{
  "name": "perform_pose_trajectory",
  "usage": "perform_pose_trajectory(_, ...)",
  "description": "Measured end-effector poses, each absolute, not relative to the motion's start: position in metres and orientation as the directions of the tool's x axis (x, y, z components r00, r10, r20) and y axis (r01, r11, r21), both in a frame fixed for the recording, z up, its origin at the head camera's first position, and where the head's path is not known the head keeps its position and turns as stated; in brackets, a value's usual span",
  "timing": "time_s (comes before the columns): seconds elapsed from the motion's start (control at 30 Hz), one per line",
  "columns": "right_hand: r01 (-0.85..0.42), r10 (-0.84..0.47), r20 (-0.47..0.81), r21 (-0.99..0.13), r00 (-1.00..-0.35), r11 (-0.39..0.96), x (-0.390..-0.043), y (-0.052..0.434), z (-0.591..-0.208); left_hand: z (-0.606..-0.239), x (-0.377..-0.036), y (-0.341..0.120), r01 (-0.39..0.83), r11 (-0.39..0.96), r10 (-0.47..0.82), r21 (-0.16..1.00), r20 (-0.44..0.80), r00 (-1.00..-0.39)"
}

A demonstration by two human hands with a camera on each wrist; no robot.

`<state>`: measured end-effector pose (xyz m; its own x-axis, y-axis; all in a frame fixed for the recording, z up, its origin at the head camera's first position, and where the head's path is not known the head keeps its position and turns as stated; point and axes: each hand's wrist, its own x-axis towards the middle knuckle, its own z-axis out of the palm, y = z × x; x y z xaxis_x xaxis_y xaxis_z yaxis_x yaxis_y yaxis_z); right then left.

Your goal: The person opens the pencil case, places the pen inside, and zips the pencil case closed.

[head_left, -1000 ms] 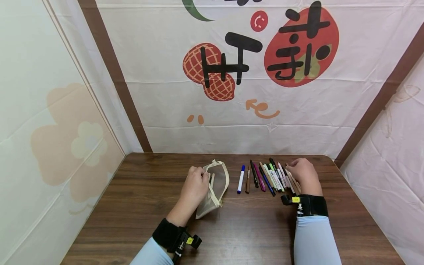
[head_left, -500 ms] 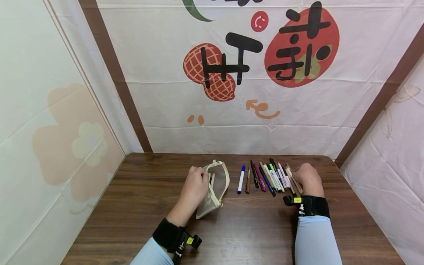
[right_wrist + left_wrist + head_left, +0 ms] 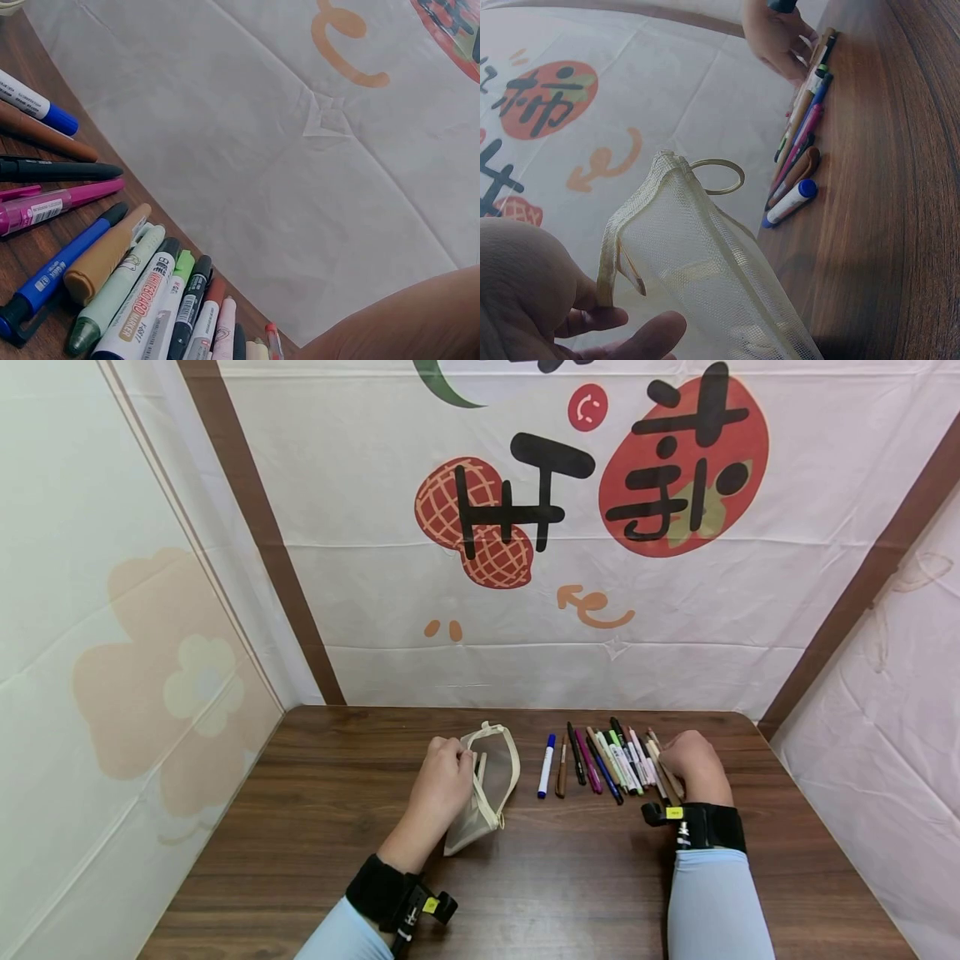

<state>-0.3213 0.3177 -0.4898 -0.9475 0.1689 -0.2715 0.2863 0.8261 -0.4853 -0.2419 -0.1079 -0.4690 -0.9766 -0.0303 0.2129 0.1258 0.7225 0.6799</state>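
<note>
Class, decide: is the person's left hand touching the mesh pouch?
Touching. The left wrist view shows the left hand pinching the rim of the mesh pouch between thumb and fingers.

On the table [image 3: 570,893] we see the mesh pouch [image 3: 486,785] left of centre, with our left hand [image 3: 441,781] at its left edge, gripping the rim of its opening. Inside the pouch lies one pen [image 3: 481,766]. To the right of the pouch a row of pens [image 3: 607,760] lies side by side, each running from near to far. Our right hand [image 3: 693,764] rests on the right end of that row. The backdrop [image 3: 570,568] stands behind the far table edge.
</note>
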Motion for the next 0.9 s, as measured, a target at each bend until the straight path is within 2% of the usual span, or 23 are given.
perform_pose_trajectory(0.17, 0.301, 0.19, -0.259, -0.508, -0.947, 0.807, -0.321, 0.316, -0.488, -0.468, -0.242, -0.107, 0.125, 0.725, -0.032, 0.677, 0.215, -0.976)
perform_pose_trajectory(0.5, 0.254, 0.198, -0.16, -0.555, -0.967, 0.793, -0.318, 0.304, -0.47, -0.467, -0.241, -0.107, 0.115, 0.723, -0.031, 0.682, 0.198, -0.98)
perform_pose_trajectory(0.9, 0.094, 0.065, -0.068, -0.757, -0.996, 0.647, -0.324, 0.275, -0.458, -0.467, -0.241, -0.107, 0.099, 0.715, -0.03, 0.692, 0.172, -0.985)
